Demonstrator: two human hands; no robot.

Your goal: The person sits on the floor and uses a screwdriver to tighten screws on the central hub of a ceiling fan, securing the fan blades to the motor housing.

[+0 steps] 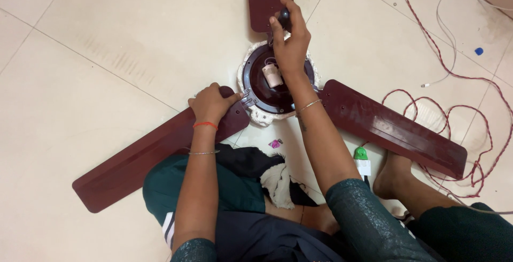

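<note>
The maroon ceiling fan [278,88] lies on the tiled floor [107,37] at the centre of the frame, its motor hub facing up with a small white capacitor [272,74] in the middle. My right hand [291,40], upper centre, has its grip closed around a dark tool handle [284,19] at the hub's far rim. My left hand [211,103] presses flat, fingers spread, on the lower-left blade [133,163]. A red twisted wire [459,80] trails at right.
</note>
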